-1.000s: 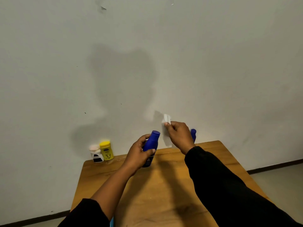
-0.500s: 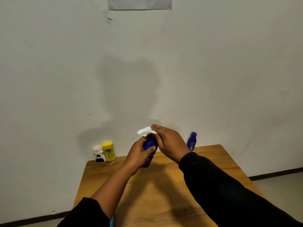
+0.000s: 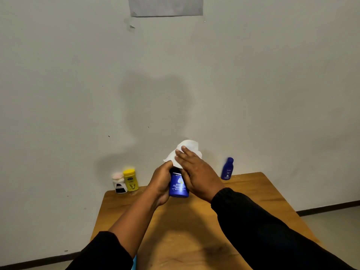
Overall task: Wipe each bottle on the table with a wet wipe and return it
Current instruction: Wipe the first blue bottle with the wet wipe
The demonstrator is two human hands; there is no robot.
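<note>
My left hand (image 3: 160, 182) grips a blue bottle (image 3: 178, 187) and holds it up above the far part of the wooden table (image 3: 194, 230). My right hand (image 3: 196, 172) lies flat with straight fingers over the bottle's top, pressing a white wet wipe (image 3: 185, 151) onto it. The wipe covers the cap, which is hidden. A smaller blue bottle (image 3: 227, 168) stands at the table's far right by the wall. A yellow bottle (image 3: 131, 180) and a white bottle with a pale cap (image 3: 119, 183) stand together at the far left corner.
The table stands against a plain wall (image 3: 272, 94). A paper sheet (image 3: 165, 6) is stuck high on the wall. Floor (image 3: 335, 225) shows to the right of the table. A bit of blue (image 3: 134, 263) peeks out by my left sleeve at the near edge.
My right hand moved the wipe from beside the bottle onto its cap and now spreads it flat over the top. The left hand kept holding the bottle.
</note>
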